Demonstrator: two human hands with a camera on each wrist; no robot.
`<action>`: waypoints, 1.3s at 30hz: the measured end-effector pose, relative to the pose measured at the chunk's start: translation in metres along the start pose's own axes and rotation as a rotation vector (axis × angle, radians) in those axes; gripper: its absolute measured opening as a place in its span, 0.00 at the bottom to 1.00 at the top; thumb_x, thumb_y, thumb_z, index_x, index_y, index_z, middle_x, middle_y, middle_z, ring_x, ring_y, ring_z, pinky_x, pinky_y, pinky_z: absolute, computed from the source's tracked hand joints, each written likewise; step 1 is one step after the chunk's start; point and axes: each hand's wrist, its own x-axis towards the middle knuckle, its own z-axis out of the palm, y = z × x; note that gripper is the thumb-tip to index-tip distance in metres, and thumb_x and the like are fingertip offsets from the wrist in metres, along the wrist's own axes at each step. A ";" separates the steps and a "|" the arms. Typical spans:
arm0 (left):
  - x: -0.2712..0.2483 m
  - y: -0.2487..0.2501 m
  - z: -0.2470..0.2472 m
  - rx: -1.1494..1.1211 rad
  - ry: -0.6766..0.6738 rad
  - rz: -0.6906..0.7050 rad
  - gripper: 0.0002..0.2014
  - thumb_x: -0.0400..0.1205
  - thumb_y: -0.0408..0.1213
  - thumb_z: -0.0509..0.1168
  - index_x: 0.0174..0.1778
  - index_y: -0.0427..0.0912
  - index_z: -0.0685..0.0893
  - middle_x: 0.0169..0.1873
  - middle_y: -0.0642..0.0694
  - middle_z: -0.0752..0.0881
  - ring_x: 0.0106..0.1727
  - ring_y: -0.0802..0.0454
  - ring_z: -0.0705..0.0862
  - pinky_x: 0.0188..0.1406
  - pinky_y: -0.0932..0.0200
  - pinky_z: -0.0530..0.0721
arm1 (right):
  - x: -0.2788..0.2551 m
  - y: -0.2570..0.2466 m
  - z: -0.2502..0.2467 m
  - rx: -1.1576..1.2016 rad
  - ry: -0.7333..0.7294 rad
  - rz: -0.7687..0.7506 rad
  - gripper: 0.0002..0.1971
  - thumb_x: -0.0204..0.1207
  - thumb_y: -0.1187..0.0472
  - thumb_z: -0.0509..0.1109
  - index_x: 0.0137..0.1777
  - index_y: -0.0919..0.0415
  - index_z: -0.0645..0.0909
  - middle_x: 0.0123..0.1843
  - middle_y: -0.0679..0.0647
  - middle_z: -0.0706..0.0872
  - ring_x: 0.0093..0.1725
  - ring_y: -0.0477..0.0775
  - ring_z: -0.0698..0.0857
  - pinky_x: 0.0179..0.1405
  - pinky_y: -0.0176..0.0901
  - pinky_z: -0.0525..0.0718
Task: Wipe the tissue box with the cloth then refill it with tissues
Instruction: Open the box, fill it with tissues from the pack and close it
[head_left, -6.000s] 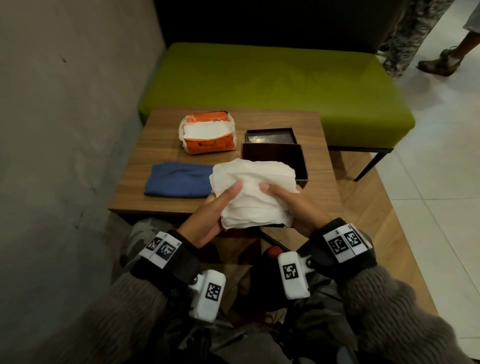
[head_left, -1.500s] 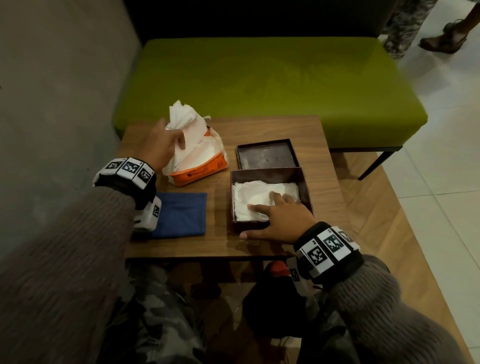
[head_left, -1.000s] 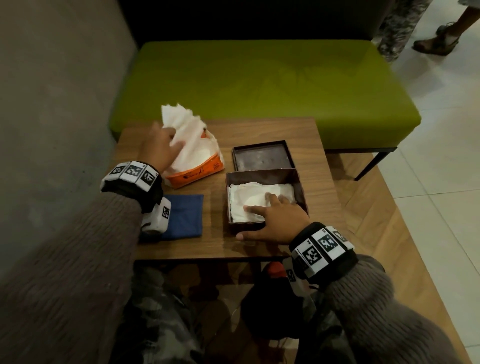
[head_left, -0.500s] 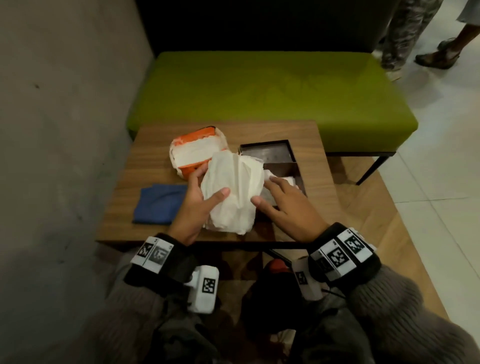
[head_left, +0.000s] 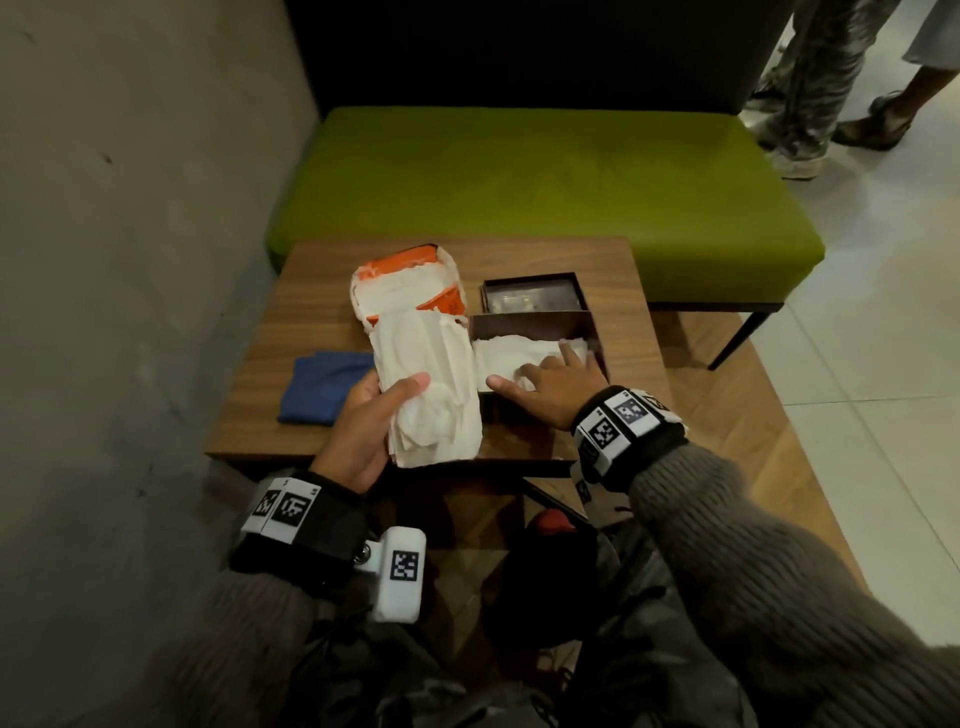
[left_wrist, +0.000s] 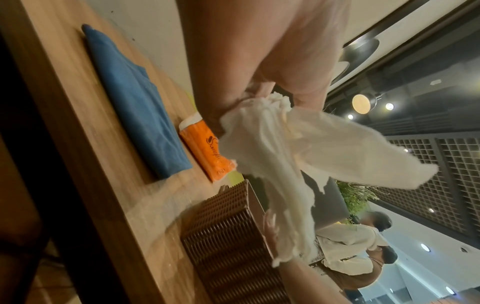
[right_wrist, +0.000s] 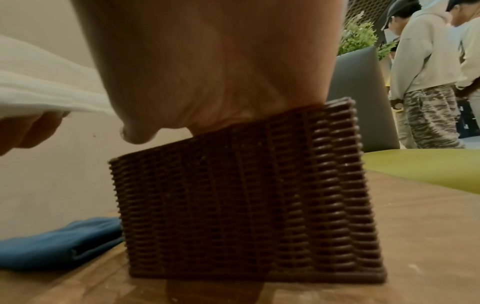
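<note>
The brown woven tissue box (head_left: 530, 325) (right_wrist: 249, 197) (left_wrist: 228, 224) stands open on the wooden table (head_left: 311, 306), with white tissues (head_left: 506, 353) lying inside. My right hand (head_left: 550, 382) reaches over the near rim and its straight fingers press down on those tissues. To the left of the box my left hand (head_left: 363, 421) grips a fresh stack of white tissues (head_left: 428, 384) (left_wrist: 272, 148), thumb on top. The orange tissue pack (head_left: 410, 283) (left_wrist: 207, 152) lies torn open behind that stack. The folded blue cloth (head_left: 324, 387) (left_wrist: 135, 102) (right_wrist: 59, 242) rests on the table's left side.
The box's dark lid (head_left: 532, 299) lies upturned just behind the box. A green bench (head_left: 545, 192) runs along the far side of the table and a grey wall (head_left: 130, 260) stands at the left. People stand on the tiled floor at the far right (head_left: 810, 93).
My left hand drew a stack of tissues from the orange pack and brought it beside the box. My right hand went back to pressing the tissues inside the box.
</note>
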 end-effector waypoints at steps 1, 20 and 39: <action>0.001 0.001 -0.001 -0.005 -0.012 -0.015 0.18 0.81 0.31 0.63 0.68 0.40 0.76 0.58 0.44 0.87 0.56 0.51 0.87 0.44 0.61 0.88 | -0.001 0.000 0.001 0.011 0.018 -0.001 0.42 0.75 0.24 0.39 0.79 0.50 0.69 0.84 0.60 0.63 0.86 0.62 0.44 0.80 0.67 0.43; 0.000 -0.005 0.032 0.189 -0.293 -0.019 0.23 0.78 0.34 0.69 0.70 0.44 0.75 0.63 0.40 0.84 0.64 0.43 0.83 0.61 0.46 0.83 | -0.055 -0.032 0.002 1.736 -0.147 -0.234 0.31 0.80 0.40 0.62 0.77 0.57 0.72 0.69 0.60 0.84 0.68 0.59 0.84 0.69 0.59 0.80; 0.008 0.014 0.010 0.936 -0.431 0.101 0.16 0.72 0.34 0.76 0.55 0.43 0.83 0.49 0.43 0.88 0.49 0.51 0.87 0.48 0.56 0.84 | -0.049 -0.022 -0.024 0.825 0.208 -0.283 0.39 0.63 0.49 0.84 0.73 0.55 0.72 0.64 0.51 0.83 0.62 0.47 0.82 0.59 0.46 0.85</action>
